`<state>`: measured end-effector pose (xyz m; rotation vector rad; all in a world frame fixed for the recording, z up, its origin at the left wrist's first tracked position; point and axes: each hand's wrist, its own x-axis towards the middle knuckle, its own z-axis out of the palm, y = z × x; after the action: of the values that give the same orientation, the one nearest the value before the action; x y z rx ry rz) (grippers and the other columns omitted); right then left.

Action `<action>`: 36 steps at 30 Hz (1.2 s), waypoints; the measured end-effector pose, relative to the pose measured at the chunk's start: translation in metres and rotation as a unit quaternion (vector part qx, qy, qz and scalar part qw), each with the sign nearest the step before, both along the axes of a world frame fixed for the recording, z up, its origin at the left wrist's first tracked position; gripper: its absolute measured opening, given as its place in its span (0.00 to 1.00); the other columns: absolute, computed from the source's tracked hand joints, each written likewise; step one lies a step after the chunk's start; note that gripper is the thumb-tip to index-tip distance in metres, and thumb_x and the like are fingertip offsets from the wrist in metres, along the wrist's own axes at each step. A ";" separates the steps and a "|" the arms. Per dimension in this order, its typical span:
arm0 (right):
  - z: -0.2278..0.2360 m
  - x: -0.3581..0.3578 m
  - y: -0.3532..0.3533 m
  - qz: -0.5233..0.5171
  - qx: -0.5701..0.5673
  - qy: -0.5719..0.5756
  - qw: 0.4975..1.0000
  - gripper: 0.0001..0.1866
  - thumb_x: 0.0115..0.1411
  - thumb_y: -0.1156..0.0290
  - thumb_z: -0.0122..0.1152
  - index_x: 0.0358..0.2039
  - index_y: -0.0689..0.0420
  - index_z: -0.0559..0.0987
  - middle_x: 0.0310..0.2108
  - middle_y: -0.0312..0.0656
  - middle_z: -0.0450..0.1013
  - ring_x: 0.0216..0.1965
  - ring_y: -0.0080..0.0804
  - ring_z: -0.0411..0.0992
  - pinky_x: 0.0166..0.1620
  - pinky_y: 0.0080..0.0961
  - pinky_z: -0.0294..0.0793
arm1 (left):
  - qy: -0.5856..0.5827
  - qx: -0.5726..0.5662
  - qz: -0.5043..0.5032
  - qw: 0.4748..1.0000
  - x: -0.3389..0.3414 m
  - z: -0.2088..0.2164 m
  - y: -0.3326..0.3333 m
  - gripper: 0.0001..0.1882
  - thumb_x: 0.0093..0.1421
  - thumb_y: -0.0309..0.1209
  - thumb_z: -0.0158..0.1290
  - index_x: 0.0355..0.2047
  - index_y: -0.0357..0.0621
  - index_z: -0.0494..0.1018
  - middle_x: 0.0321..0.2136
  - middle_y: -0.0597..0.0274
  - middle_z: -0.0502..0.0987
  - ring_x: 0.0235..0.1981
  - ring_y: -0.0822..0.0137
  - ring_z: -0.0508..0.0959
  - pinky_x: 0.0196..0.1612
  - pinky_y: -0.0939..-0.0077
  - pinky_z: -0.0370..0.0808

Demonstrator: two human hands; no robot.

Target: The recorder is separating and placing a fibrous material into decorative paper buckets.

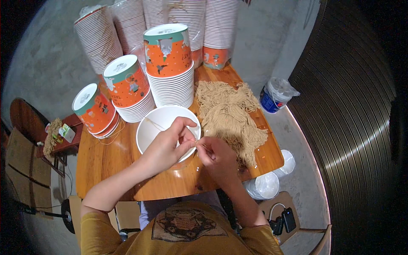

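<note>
Over a white paper bucket [163, 114] at the table's front, my left hand [168, 142] and my right hand [217, 156] meet fingertip to fingertip. Both are closed in a pinch on a thin tan string [197, 143], whose exact run between the fingers is partly hidden. A strand of string [153, 123] also crosses the bucket's inside at its left. The bucket stands mouth up, its front partly covered by my left hand. Just beyond my right hand lies a heap of tan string [229, 112] in loose hanks.
Upside-down stacks of orange printed buckets [168, 55] line the table's left and back. Taller bagged stacks [219, 25] stand behind them. A loose string loop [112, 135] lies by the leftmost stack. On the floor at right are a blue pail [272, 100] and white containers [267, 185].
</note>
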<state>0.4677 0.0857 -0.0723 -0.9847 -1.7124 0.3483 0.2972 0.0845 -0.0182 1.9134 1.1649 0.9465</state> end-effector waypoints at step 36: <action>-0.013 0.009 0.001 0.038 -0.095 0.047 0.994 0.06 0.54 0.74 0.62 0.33 0.57 0.75 0.23 0.34 0.70 0.23 0.18 0.66 0.27 0.18 0.66 | 0.110 0.125 -0.012 0.986 -0.004 -0.009 0.007 0.04 0.55 0.23 0.51 0.31 0.37 0.69 0.28 0.53 0.70 0.34 0.52 0.72 0.39 0.63 0.70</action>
<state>0.4763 0.0872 -0.0848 -1.0258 -1.6557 0.6072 0.2935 0.0911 -0.0270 2.2758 1.1884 0.9210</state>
